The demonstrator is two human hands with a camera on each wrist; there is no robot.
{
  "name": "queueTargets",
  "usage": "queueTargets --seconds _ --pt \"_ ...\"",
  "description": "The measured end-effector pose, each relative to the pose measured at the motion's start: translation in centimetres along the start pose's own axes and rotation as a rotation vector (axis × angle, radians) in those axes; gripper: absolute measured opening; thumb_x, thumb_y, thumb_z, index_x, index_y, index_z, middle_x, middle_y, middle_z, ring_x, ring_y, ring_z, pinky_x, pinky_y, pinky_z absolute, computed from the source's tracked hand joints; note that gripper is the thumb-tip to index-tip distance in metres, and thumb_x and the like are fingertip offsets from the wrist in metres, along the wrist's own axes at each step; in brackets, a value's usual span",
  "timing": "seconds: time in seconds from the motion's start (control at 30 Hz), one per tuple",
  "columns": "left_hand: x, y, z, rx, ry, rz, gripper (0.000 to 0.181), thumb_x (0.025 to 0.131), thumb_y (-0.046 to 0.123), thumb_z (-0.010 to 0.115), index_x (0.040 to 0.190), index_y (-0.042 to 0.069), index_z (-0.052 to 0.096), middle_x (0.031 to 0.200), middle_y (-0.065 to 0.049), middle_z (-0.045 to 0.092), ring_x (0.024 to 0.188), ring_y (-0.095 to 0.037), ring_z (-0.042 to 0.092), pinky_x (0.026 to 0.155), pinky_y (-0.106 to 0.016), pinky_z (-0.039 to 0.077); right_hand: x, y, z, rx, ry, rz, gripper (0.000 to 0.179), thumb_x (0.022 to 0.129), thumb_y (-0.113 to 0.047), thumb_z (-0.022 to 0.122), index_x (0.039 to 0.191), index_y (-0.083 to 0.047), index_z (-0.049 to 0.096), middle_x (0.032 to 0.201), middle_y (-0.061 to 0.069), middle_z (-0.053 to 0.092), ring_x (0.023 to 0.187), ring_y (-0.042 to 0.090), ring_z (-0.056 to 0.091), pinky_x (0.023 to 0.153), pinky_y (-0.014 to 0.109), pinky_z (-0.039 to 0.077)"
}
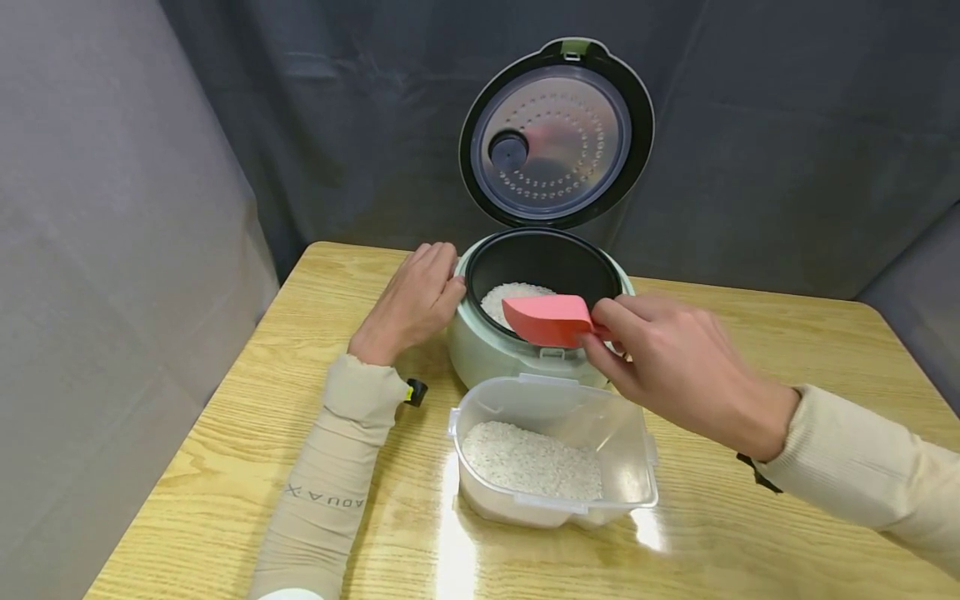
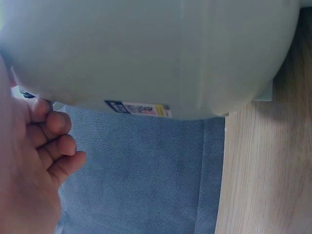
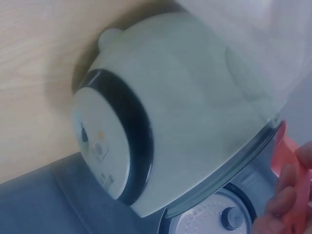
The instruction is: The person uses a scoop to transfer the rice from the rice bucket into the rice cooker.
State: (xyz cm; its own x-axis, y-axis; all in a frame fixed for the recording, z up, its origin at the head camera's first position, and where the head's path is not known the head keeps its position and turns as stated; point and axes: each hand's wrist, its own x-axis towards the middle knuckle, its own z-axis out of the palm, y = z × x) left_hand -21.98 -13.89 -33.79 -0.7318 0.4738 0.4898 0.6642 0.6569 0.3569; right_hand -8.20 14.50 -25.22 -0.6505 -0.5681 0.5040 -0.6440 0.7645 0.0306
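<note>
A pale green rice cooker [image 1: 491, 354] stands with its lid [image 1: 551, 142] raised, and white rice [image 1: 513, 293] lies in its dark inner pot [image 1: 577, 262]. My right hand [image 1: 667, 358] grips the handle of a pink scoop [image 1: 551, 319] over the pot's near rim. The scoop is tilted on its side, its inside hidden from the head view. My left hand [image 1: 412, 300] holds the cooker's left rim; the left wrist view has its curled fingers [image 2: 61, 146] by the cooker's side. In front sits a clear plastic container [image 1: 630, 471] with more rice [image 1: 532, 462].
The wooden table [image 1: 750, 533] bears the cooker and the container, which stand close together. Behind the table hangs a dark grey curtain [image 1: 360, 125]. A lighter grey cloth [image 1: 112, 250] hangs at the left. The cooker's control panel [image 3: 100, 141] shows in the right wrist view.
</note>
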Motion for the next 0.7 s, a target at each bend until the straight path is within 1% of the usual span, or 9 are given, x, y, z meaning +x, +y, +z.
queueTargets --seconds 0.3,0.5,0.57,0.7 --pt "-0.1 -0.1 -0.1 -0.007 -0.012 -0.018 0.017 0.096 0.021 0.039 0.089 0.008 0.047 0.082 -0.008 0.043 0.082 -0.026 0.042 0.078 -0.034 0.034 -0.5 -1.2 -0.3 0.014 -0.001 -0.025 0.021 0.085 -0.018 0.072 0.077 -0.018 0.053 0.062 -0.009 0.042 0.056 0.003 0.034 0.048 0.019 0.024" --pt "-0.1 -0.1 0.0 -0.004 -0.006 -0.01 0.017 0.096 0.021 0.039 0.089 0.008 0.047 0.082 -0.007 0.043 0.083 -0.026 0.043 0.078 -0.034 0.035 -1.0 -1.6 -0.5 0.029 -0.012 -0.049 0.017 0.084 -0.019 0.072 0.08 -0.018 0.057 0.063 -0.01 0.048 0.056 0.001 0.036 0.048 0.017 0.025" --pt "-0.1 -0.1 0.0 -0.006 -0.004 -0.007 0.018 0.096 0.021 0.039 0.089 0.008 0.047 0.081 -0.007 0.043 0.083 -0.026 0.043 0.078 -0.034 0.035 -1.2 -1.7 -0.6 0.033 -0.02 -0.057 0.015 0.085 -0.02 0.072 0.08 -0.019 0.057 0.063 -0.011 0.048 0.056 -0.001 0.035 0.048 0.016 0.025" --pt "0.0 -0.1 0.1 -0.002 0.004 0.001 0.018 0.096 0.021 0.039 0.088 0.007 0.046 0.081 -0.008 0.043 0.082 -0.026 0.043 0.078 -0.034 0.035 -1.4 -1.9 -0.8 0.039 -0.062 -0.061 0.018 0.087 -0.022 0.072 0.078 -0.021 0.056 0.062 -0.013 0.043 0.055 -0.003 0.029 0.047 0.016 0.023"
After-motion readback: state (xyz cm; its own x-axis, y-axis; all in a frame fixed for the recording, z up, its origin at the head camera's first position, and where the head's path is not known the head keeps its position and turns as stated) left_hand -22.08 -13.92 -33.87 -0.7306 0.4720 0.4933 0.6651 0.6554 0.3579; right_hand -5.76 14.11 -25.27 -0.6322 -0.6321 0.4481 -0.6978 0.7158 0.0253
